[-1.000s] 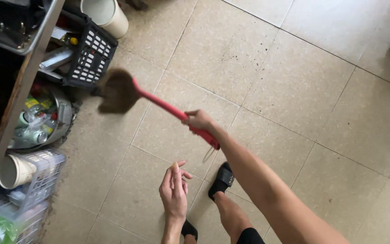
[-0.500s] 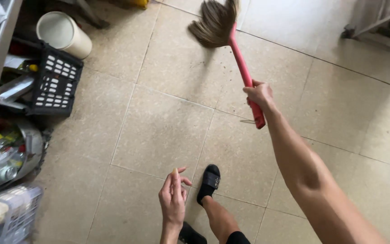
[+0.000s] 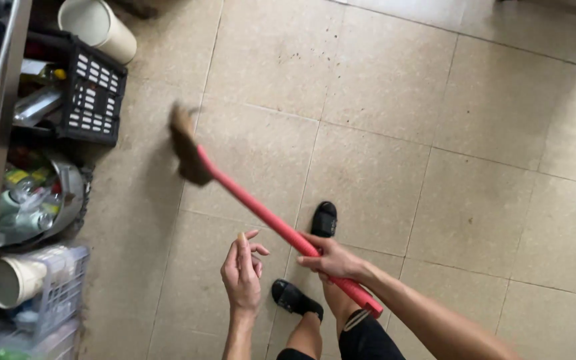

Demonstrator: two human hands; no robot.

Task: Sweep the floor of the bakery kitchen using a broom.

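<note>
The right hand (image 3: 331, 259) is wrapped around the red handle of the broom (image 3: 261, 215), whose blurred head sits on the floor (image 3: 381, 133) toward ten o'clock, near a black crate (image 3: 93, 100). Sweeping well likely means low, even strokes. The left hand (image 3: 243, 277) hangs empty, fingers loosely curled; the right arm is extended.

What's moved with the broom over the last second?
The broom head swung from the crate side out across the floor and back left, low near the crate. The right hand kept its grip on the red handle; the left hand stayed empty, open.
</note>
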